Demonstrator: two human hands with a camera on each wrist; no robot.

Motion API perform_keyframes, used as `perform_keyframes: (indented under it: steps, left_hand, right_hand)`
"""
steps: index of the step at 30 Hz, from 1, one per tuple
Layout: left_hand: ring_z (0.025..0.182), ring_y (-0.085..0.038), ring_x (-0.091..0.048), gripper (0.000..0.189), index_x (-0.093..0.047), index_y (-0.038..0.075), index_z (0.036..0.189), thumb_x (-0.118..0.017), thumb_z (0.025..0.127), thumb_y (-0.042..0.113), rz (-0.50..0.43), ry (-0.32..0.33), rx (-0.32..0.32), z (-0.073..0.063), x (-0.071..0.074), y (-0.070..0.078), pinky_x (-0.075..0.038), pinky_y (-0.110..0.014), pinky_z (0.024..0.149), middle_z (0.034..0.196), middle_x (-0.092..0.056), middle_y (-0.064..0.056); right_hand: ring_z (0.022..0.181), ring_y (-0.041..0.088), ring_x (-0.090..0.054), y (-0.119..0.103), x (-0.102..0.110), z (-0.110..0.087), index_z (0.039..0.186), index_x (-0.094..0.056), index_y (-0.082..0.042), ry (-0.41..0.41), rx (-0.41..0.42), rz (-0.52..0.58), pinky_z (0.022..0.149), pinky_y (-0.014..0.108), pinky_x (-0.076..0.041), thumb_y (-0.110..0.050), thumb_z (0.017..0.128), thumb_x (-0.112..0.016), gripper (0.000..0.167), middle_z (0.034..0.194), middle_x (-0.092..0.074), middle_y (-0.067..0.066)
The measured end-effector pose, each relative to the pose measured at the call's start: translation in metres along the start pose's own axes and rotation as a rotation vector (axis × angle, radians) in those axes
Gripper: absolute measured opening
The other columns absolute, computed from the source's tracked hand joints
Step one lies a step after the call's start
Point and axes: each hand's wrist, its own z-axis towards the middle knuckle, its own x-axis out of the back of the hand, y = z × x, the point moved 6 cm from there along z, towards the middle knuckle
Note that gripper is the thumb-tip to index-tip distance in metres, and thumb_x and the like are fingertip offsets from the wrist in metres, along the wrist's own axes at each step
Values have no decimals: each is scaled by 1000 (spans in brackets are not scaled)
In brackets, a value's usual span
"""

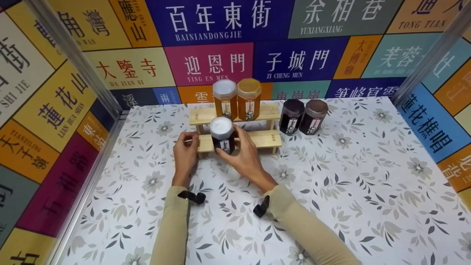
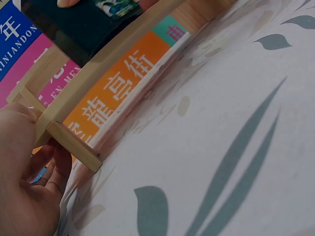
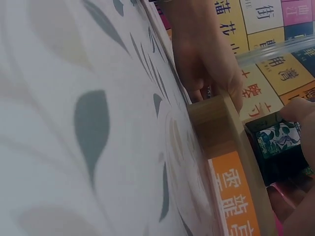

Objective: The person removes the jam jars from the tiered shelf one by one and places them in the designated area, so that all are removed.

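My right hand (image 1: 245, 152) grips a dark hexagonal jar (image 1: 223, 142) with a white lid, its fingers on one side and thumb on the other. The jar is upright at the lower step of a two-step wooden rack (image 1: 263, 141); in the left wrist view the dark jar (image 2: 78, 29) has its base right at the front rail. My left hand (image 1: 185, 152) pinches the left end of that lower step, and the left wrist view shows its thumb and fingers round the corner by the rack leg (image 2: 76, 147). Two amber jars (image 1: 225, 101) stand on the upper step.
Two dark jars (image 1: 291, 119) stand side by side on the table, just right of the rack. Behind the flower-patterned tabletop (image 1: 342, 176) rises a panel wall (image 1: 209, 60) of coloured signs. Metal posts (image 1: 88, 70) frame the corners.
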Motion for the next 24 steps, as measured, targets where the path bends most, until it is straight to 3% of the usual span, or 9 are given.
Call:
perform_keyframes:
  steps: [9, 15, 24]
  left_hand:
    - [104, -26, -73, 20, -73, 9, 117, -69, 108, 26, 11, 6, -12, 1, 0, -1, -57, -26, 84, 118, -74, -11]
    - [104, -25, -73, 19, -72, 8, 117, -68, 108, 24, 4, 6, -6, 1, 0, -1, -57, -24, 86, 118, -74, -11]
    - [103, -25, -73, 19, -73, 10, 119, -67, 109, 25, 6, -4, -5, 0, 0, -1, -58, -26, 83, 120, -74, -10]
  right_hand:
    - [126, 24, -64, 6, 31, -10, 158, -48, -11, -33, 1, -77, 106, 41, -58, -44, 84, -93, 92, 141, -62, 9]
    - [126, 24, -64, 15, 59, -16, 158, -49, -12, -44, -27, -58, 108, 41, -57, -41, 83, -94, 92, 142, -63, 8]
    - [127, 29, -64, 44, 112, -18, 158, -47, -11, 11, -109, -19, 106, 49, -58, -38, 86, -93, 89, 148, -60, 12]
